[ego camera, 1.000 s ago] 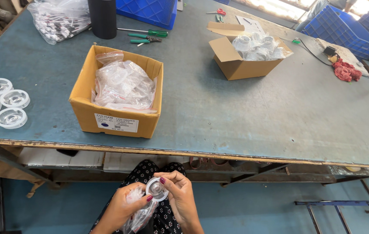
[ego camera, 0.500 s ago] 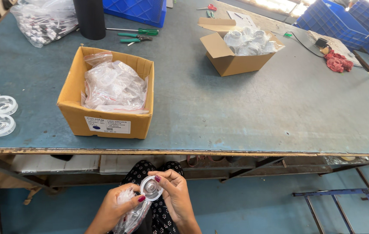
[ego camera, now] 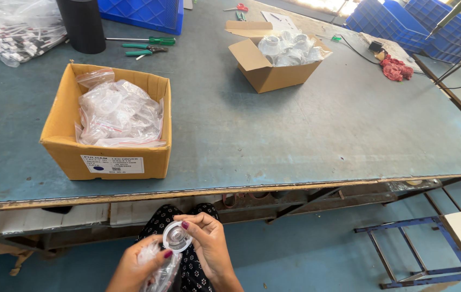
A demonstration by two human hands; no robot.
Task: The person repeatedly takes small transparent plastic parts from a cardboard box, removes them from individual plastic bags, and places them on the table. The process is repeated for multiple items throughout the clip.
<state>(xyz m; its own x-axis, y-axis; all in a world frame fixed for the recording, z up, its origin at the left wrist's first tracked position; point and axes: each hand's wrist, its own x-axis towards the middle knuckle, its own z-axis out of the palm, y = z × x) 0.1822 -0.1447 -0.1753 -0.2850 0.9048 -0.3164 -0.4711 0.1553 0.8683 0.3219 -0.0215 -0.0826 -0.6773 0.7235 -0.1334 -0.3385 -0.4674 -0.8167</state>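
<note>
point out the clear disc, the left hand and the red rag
clear disc (ego camera: 177, 237), head view, on its centre
left hand (ego camera: 136, 269), head view, back of the hand
red rag (ego camera: 396, 68), head view, its middle

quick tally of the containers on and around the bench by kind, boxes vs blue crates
cardboard boxes: 2, one near the front edge holding clear plastic bags, one further back holding white parts
blue plastic crates: 3 in view, one at the back left, two at the back right, all cut off by the frame
total: 5
</note>
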